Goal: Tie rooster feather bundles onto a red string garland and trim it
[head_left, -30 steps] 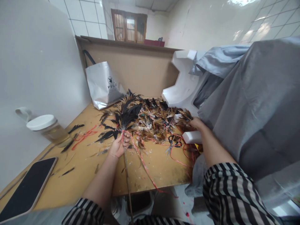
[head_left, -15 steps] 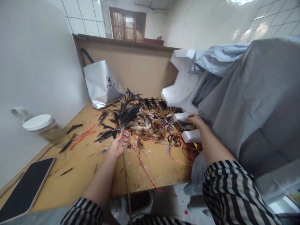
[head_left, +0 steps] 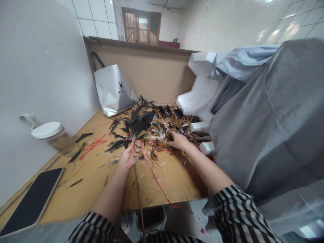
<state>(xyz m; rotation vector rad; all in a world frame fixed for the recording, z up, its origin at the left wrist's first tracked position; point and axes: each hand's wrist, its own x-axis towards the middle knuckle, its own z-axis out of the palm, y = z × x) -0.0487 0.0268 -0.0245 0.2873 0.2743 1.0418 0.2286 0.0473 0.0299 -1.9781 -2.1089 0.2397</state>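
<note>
My left hand [head_left: 131, 153] is closed around a thin stick [head_left: 138, 195] just below a bunch of long black feathers [head_left: 140, 121]. Red string [head_left: 154, 172] is wound where the feathers meet the stick, and its loose end trails over the table's front edge. Over the heap of brown and black feathers [head_left: 162, 128], my right hand [head_left: 178, 141] reaches in with thumb and fingers apart, touching the heap. Its fingertips are partly lost among the feathers. Scissors [head_left: 183, 162] lie mostly hidden under my right forearm.
To the left are a phone [head_left: 32, 199], a lidded jar [head_left: 57, 138], red string scraps [head_left: 92, 146] and loose feathers. A silver bag [head_left: 111, 89] leans at the back board [head_left: 152, 71]. White foam pieces [head_left: 199, 89] and grey cloth [head_left: 265, 118] border the right.
My right hand has left the white foam block at the right and moved left onto the feather heap. My left hand keeps its grip on the stick. The view has shifted slightly.
</note>
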